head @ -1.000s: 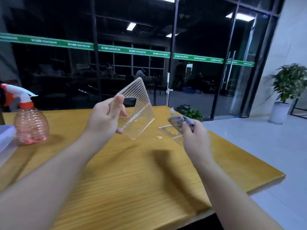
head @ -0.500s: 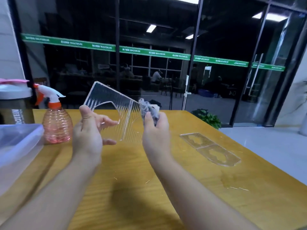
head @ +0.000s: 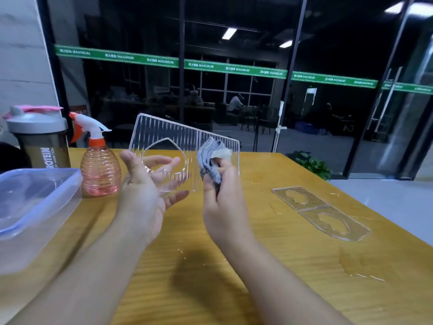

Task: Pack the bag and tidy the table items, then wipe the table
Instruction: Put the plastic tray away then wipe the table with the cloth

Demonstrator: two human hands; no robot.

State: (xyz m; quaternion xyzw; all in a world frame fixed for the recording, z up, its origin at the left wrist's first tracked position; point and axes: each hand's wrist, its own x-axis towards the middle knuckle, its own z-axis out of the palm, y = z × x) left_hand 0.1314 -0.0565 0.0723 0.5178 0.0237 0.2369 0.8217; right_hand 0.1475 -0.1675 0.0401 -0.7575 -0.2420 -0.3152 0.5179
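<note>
- The dark cup (head: 38, 143) with the grey lid at the far left has white letters that read "ROTEIN"; the first letter is cut off by the clear box (head: 32, 207) in front of it; smaller words beside it are too tiny to read
- A green strip (head: 164, 61) runs along the glass wall behind; it says "MAXIMUM" again and again, next to signs I cannot read
- The left hand (head: 143, 195) holds up a see-through ribbed sheet (head: 168, 134) with a heart-shaped hole; the thumb is on the near side and the fingers are spread out behind the sheet, seen through the plastic
- The right hand (head: 222, 202) pinches a folded grey cloth (head: 209, 158); its fingers are curled tight round the cloth, which touches the sheet's right part
- The sheet is up in the air above the yellow table (head: 210, 266), tilted, its right corner lower
- A second see-through sheet (head: 321, 213) with two heart holes lies flat near the table's right edge, well apart from the hands
- The pink spray bottle (head: 99, 170) stands just beside the clear box, near the left hand
- The middle of the table, below the arms, has bare room; a wet patch (head: 358, 266) shines at the right
- The clear box is cut off at the left edge; what is inside is hard to see
</note>
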